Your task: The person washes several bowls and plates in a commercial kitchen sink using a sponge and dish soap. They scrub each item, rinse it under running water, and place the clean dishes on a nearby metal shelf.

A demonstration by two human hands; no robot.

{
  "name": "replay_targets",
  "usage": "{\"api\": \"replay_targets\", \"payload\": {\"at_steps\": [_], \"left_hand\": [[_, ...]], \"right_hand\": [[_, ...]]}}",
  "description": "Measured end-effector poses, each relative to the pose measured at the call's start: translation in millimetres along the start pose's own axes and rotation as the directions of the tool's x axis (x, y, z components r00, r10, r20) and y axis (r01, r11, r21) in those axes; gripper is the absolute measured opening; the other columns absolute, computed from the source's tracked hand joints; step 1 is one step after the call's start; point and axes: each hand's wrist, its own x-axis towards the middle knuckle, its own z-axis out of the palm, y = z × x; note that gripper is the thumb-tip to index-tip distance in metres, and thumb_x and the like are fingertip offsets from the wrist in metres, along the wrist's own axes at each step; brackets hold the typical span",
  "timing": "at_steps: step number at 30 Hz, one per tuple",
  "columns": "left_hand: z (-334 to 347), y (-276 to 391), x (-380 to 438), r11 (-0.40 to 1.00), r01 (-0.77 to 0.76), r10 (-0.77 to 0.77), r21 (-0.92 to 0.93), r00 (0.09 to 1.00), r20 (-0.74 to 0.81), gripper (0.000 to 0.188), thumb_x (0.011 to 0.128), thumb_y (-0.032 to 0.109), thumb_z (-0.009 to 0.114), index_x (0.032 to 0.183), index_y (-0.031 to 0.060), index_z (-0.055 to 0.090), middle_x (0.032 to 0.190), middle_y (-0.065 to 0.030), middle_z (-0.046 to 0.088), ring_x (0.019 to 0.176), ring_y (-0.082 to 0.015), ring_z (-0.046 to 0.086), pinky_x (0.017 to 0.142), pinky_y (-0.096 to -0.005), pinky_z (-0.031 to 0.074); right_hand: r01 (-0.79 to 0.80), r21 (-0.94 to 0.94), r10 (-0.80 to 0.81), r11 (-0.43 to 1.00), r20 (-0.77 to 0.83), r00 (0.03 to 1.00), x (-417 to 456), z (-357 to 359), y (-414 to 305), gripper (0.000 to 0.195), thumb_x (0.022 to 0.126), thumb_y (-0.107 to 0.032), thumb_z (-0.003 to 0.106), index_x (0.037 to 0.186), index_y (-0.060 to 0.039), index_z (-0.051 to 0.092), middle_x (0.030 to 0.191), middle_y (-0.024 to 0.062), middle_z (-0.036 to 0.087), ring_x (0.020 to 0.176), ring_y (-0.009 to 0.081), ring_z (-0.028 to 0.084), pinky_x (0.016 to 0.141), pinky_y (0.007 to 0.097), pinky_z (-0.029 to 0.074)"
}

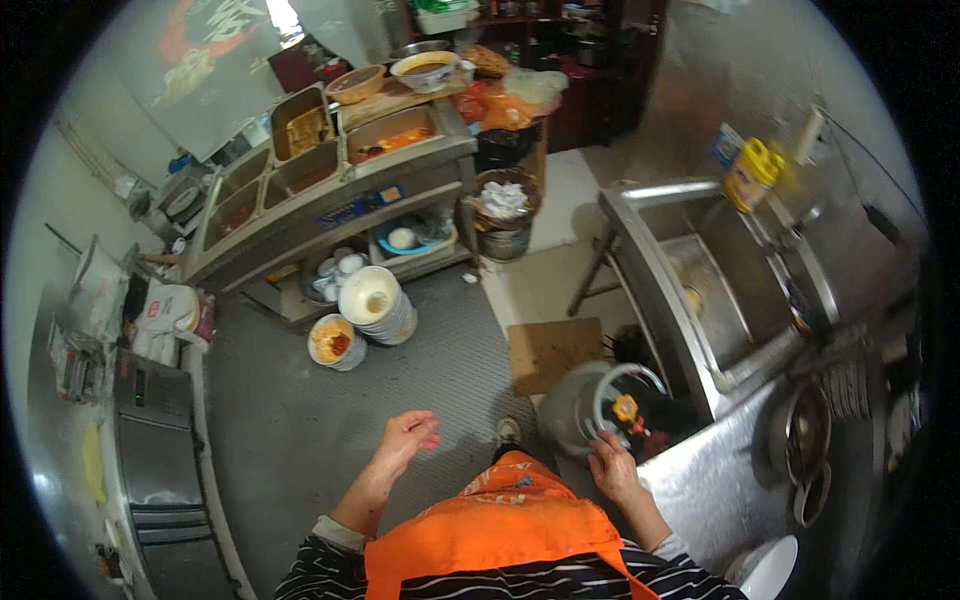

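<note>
My left hand point(409, 441) hangs over the grey floor with its fingers loosely bent and nothing in it. On the other side of the orange apron point(487, 529), my right hand point(616, 469) is empty, its fingers apart, in front of a grey gas cylinder point(568, 405). The cylinder has a ring-shaped collar and a yellow valve knob point(625, 409); whether my fingertips touch it I cannot tell. Ahead on the floor stand a tall stack of white buckets point(390, 315) and a shorter bucket point(352, 352) with orange-red residue inside.
A steel serving counter point(330, 199) with food pans runs across the far left. At right are a steel sink point(720, 300), a yellow bottle point(752, 174) and a steel worktop point(701, 495) with a wok point(801, 431). A waste bin point(504, 241) and flat cardboard point(555, 349) lie between. Steel cabinets point(161, 457) line the left.
</note>
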Motion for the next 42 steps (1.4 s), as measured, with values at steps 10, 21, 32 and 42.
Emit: {"api": "replay_targets", "payload": {"at_steps": [10, 21, 32, 42], "left_hand": [[-144, 23, 120, 0.964, 0.239, -0.259, -0.112, 0.938, -0.23, 0.028, 0.083, 0.009, 0.056, 0.106, -0.0072, 0.054, 0.091, -0.0145, 0.062, 0.075, -0.0213, 0.063, 0.063, -0.0308, 0.053], [-227, 28, 324, 0.855, 0.385, -0.351, 0.348, 0.923, -0.157, 0.015, 0.074, 0.009, 0.055, 0.075, -0.0052, 0.06, 0.062, -0.0107, 0.056, 0.052, -0.0204, 0.058, 0.042, -0.0321, 0.046], [-104, 100, 471, 0.776, 0.493, -0.503, 0.394, 0.86, -0.084, 0.031, 0.079, 0.017, 0.059, 0.099, -0.0058, 0.052, 0.082, -0.0156, 0.058, 0.065, -0.0265, 0.061, 0.053, -0.0362, 0.051], [80, 242, 463, 0.666, 0.346, -0.337, 0.661, 0.93, -0.148, 0.046, 0.083, 0.022, 0.059, 0.115, -0.0082, 0.045, 0.097, -0.0186, 0.059, 0.077, -0.0282, 0.063, 0.059, -0.0347, 0.054]], "right_hand": [[0.148, 0.044, -0.153, 0.988, 0.161, 0.975, 247, 27, -88, 0.022, 0.077, -0.01, 0.059, 0.096, -0.0001, 0.06, 0.104, 0.0181, 0.057, 0.095, 0.0343, 0.056, 0.08, 0.0374, 0.047], [-0.33, -0.093, 0.26, 0.939, -0.436, 0.861, 268, -76, 12, 0.016, 0.074, -0.006, 0.058, 0.09, -0.0022, 0.062, 0.091, 0.0182, 0.061, 0.085, 0.034, 0.059, 0.073, 0.0393, 0.049], [-0.85, -0.158, 0.817, 0.502, -0.235, 0.526, 236, -181, 318, 0.014, 0.074, -0.012, 0.055, 0.08, -0.0063, 0.066, 0.081, 0.0173, 0.062, 0.076, 0.0337, 0.059, 0.069, 0.0394, 0.048], [-0.779, 0.085, 0.767, 0.621, 0.141, 0.626, 337, -156, 423, 0.018, 0.072, -0.017, 0.058, 0.083, -0.0043, 0.063, 0.084, 0.0178, 0.062, 0.081, 0.0332, 0.059, 0.074, 0.0395, 0.048]]}}
